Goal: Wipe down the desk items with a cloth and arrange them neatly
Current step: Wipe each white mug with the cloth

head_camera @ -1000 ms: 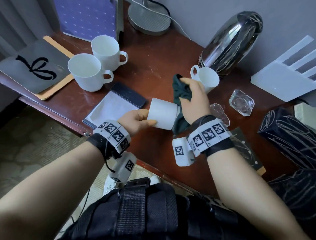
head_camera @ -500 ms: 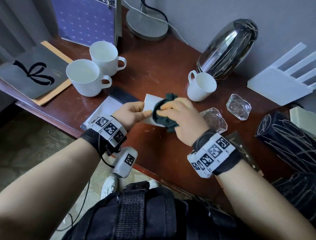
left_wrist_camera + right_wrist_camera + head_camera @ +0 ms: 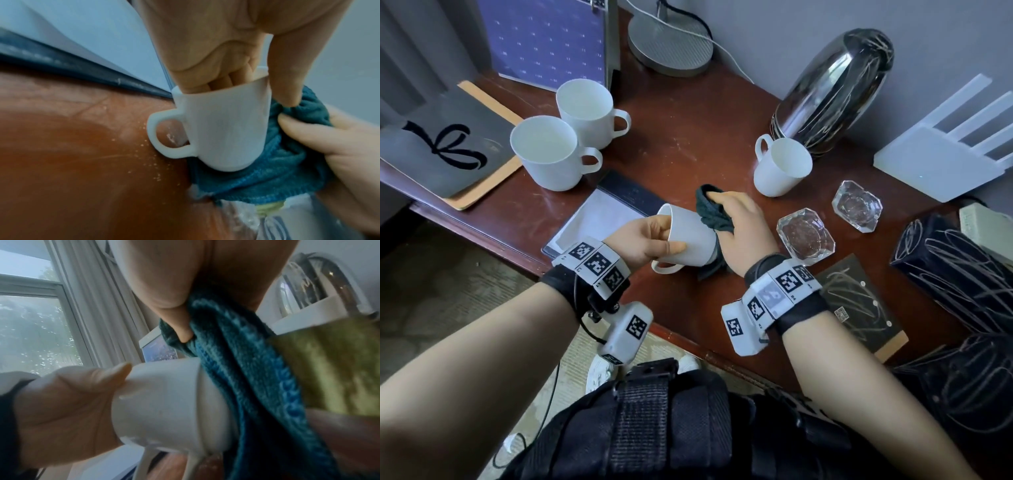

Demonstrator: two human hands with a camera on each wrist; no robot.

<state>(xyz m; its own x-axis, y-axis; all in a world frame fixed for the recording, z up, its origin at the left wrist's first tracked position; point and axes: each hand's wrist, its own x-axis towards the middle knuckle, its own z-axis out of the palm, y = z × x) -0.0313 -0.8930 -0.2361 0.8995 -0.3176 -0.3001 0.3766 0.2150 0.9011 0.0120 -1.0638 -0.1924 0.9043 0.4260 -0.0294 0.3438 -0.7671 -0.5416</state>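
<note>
My left hand (image 3: 654, 240) holds a white mug (image 3: 688, 240) on its side above the desk's front edge, fingers inside the rim and thumb along the outside. The mug (image 3: 222, 126) has its handle (image 3: 164, 131) pointing down toward the wood. My right hand (image 3: 739, 229) grips a dark teal cloth (image 3: 714, 212) and presses it against the mug's base. In the right wrist view the cloth (image 3: 236, 369) wraps the bottom of the mug (image 3: 164, 402).
Two white mugs (image 3: 558, 154) stand at the back left, a third (image 3: 780, 168) near a chrome vessel (image 3: 832, 92). Two glass ashtrays (image 3: 806, 236) sit right of my hands. A notepad (image 3: 602, 216), a calendar (image 3: 548, 37), a lamp base (image 3: 671, 48) and a white router (image 3: 941, 150) are around.
The right hand slid the cloth from over the mug's side to its base. The left hand turned the mug so its handle points down. The view shifted slightly.
</note>
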